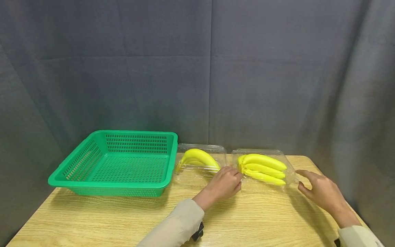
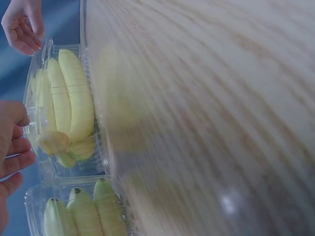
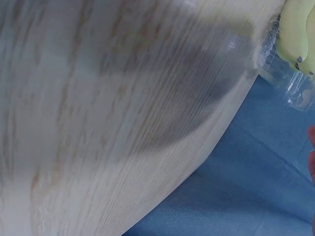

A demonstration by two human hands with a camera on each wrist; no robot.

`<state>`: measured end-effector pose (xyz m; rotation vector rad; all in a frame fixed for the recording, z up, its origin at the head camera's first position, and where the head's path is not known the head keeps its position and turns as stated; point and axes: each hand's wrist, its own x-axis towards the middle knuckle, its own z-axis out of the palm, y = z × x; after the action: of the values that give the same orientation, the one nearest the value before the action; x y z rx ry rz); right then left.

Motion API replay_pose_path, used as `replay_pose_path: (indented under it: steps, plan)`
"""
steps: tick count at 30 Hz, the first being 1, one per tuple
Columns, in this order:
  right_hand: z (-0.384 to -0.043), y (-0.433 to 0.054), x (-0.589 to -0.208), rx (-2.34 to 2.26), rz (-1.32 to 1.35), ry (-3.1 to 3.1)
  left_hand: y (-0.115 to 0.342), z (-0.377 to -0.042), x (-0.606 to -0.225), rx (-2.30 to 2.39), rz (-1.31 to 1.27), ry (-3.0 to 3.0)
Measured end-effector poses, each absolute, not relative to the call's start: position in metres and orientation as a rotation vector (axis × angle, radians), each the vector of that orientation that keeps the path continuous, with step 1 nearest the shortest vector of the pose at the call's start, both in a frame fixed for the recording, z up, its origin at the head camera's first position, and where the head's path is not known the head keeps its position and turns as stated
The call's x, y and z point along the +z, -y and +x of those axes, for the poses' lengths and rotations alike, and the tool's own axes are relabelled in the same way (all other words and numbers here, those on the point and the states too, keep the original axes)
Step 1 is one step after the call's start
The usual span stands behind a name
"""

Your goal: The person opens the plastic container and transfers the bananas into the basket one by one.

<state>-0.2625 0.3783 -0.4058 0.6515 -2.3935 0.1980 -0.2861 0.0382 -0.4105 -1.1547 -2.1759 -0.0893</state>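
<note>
A bunch of yellow bananas (image 1: 263, 167) lies inside a clear plastic clamshell box (image 1: 285, 156) on the table. My left hand (image 1: 224, 181) is at the box's left front corner, with loosely bent fingers; in the left wrist view its thumb (image 2: 19, 114) comes right up to the plastic. Around the right end of the box, my right hand (image 1: 322, 190) has its thumb and fingers spread apart, the fingertips close to the corner. Left of this box stands a second clear clamshell box (image 1: 200, 147) with more bananas (image 1: 199, 157) in it.
A green slotted plastic basket (image 1: 108, 185) stands on the left of the wooden table (image 1: 247, 219), beside the second box. Grey curtains (image 1: 154, 85) hang behind and at both sides. The table's right edge runs close by the right hand.
</note>
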Motion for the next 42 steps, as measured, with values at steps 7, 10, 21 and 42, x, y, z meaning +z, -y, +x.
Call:
replay_pose_path:
  steps: [7,10,21,42]
  plan:
    - [-0.2581,-0.3819,-0.4081,0.206,0.662,2.433,-0.0381,-0.2871,-0.4176,-0.116,-1.165,2.15]
    - [-0.2592,-0.3819,-0.4095,0.193,0.673,2.447,-0.0392,-0.2881,-0.4191,-0.116,-1.166,2.165]
    - [-0.2628,-0.3782,-0.4071,0.164,0.725,2.451,-0.0445,-0.2911,-0.4159,-0.017,-1.151,2.198]
    - [-0.2634,-0.3802,-0.4102,0.173,0.714,2.513,-0.046,-0.288,-0.4171,0.07,-1.147,2.19]
